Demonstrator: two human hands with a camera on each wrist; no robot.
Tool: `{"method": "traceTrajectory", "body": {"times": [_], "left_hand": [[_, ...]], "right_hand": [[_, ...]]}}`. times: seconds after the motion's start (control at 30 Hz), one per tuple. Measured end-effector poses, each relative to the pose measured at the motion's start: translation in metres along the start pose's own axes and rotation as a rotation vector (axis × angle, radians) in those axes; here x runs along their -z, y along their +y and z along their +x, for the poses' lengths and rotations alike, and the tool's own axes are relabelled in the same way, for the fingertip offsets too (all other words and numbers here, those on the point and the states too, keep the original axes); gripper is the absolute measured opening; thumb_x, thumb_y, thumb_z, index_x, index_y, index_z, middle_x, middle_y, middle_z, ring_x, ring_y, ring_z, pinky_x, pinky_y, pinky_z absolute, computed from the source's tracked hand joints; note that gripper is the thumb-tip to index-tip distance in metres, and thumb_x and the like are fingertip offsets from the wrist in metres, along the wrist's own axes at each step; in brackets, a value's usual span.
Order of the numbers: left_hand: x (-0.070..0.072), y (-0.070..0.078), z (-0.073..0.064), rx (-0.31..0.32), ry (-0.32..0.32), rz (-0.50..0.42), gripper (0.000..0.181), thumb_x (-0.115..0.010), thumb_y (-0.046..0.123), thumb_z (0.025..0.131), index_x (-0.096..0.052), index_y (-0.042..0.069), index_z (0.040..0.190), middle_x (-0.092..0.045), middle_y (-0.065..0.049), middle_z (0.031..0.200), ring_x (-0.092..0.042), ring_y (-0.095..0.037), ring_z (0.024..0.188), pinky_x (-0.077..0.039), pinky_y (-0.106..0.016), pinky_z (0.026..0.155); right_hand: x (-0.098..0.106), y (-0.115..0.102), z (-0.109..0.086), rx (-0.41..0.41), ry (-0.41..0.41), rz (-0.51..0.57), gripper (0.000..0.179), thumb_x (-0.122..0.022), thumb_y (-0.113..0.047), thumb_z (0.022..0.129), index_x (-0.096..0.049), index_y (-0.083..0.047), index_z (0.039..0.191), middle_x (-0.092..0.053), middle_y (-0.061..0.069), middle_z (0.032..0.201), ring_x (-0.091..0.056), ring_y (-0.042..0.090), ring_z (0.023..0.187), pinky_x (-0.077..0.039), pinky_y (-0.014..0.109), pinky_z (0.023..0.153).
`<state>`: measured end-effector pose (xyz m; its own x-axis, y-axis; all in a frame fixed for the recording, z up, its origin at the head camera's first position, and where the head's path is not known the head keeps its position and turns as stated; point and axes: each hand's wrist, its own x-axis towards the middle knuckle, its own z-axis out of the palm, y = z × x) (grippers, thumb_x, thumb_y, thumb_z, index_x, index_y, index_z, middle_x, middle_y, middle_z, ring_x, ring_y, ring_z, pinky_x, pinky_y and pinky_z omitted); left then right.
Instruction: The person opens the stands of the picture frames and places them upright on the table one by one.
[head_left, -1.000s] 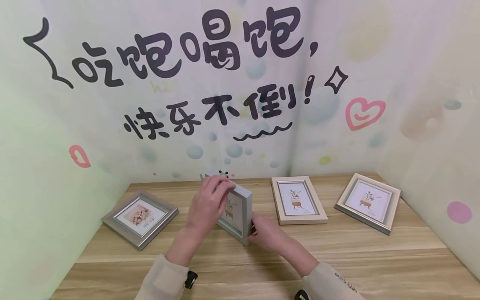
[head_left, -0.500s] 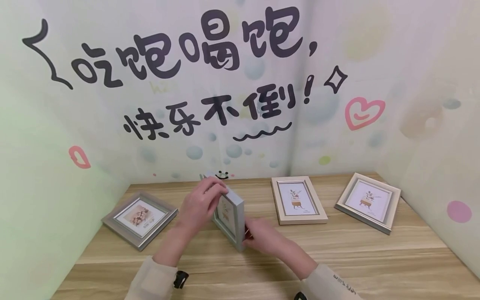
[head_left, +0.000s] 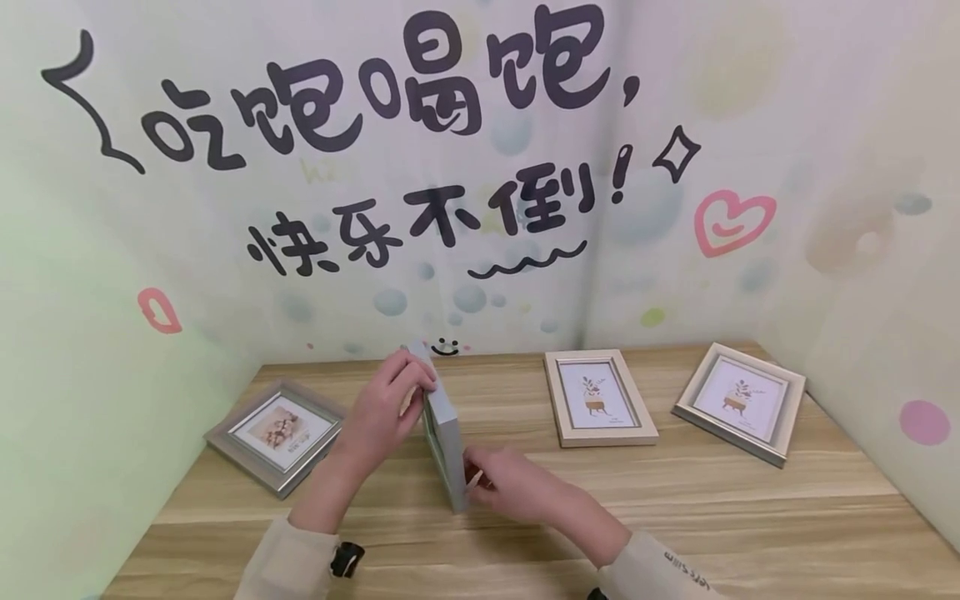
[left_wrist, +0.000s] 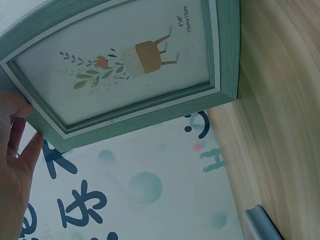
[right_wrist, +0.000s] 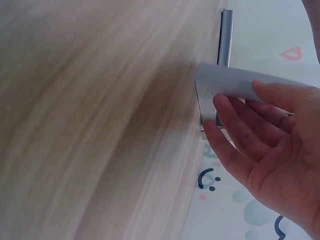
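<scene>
Wood-grain tabletop (head_left: 495,554), upright grey picture frame (head_left: 448,446) between both hands (head_left: 378,410) (head_left: 517,483)

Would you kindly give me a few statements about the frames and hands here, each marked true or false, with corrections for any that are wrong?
1. The left hand grips the top of the upright frame. True.
2. The right hand is above the left hand. False: the right hand is lower, at the near end of the frame.
3. The upright frame holds a drawing of a potted plant. True.
4. Four frames lie face up. False: three do, namely the brown frame, the middle pale frame and the far-right pale frame.
5. The table is plain white. False: the table has a wood-grain top.
</scene>
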<state>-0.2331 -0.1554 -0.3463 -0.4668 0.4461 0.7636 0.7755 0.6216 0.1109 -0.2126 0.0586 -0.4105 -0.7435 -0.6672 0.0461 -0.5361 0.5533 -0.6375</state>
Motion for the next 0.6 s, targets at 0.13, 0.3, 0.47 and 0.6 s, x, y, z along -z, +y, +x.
{"method": "traceTrajectory", "body": {"times": [0.13,0.3,0.47,0.6], "left_hand": [[0.0,-0.004,-0.001,0.024,0.008,-0.028,0.027,-0.072,-0.015,0.077,-0.061,0.006,0.088,-0.059,-0.006,0.099,-0.062,-0.02,0.098,-0.06,-0.035,0.089],[-0.001,-0.007,0.0,0.064,0.005,-0.072,0.027,-0.071,-0.017,0.078,-0.06,0.006,0.086,-0.059,-0.006,0.099,-0.062,-0.02,0.098,-0.06,-0.037,0.09],[-0.003,-0.012,-0.001,0.085,0.031,-0.131,0.028,-0.069,-0.02,0.076,-0.058,0.005,0.083,-0.059,-0.006,0.096,-0.062,-0.021,0.097,-0.059,-0.036,0.088],[-0.003,-0.015,-0.001,0.085,0.051,-0.169,0.029,-0.068,-0.021,0.076,-0.057,0.005,0.081,-0.06,-0.006,0.095,-0.062,-0.021,0.097,-0.056,-0.026,0.091]], "right_hand": [[0.006,0.001,0.005,-0.036,0.051,0.004,0.015,-0.058,-0.004,0.095,-0.066,-0.006,0.106,-0.072,0.007,0.102,-0.067,0.012,0.092,-0.057,0.022,0.079],[0.014,-0.001,0.016,-0.078,0.19,0.057,0.019,-0.063,-0.01,0.096,-0.065,-0.003,0.114,-0.07,0.012,0.111,-0.069,0.022,0.1,-0.06,0.032,0.083],[0.016,-0.007,0.027,-0.03,0.301,-0.024,0.034,-0.065,-0.015,0.096,-0.06,-0.006,0.128,-0.065,0.011,0.128,-0.065,0.027,0.117,-0.058,0.042,0.095],[0.015,-0.014,0.037,0.005,0.301,-0.049,0.044,-0.063,-0.017,0.098,-0.054,-0.005,0.139,-0.059,0.01,0.14,-0.056,0.027,0.131,-0.05,0.044,0.107]]}}
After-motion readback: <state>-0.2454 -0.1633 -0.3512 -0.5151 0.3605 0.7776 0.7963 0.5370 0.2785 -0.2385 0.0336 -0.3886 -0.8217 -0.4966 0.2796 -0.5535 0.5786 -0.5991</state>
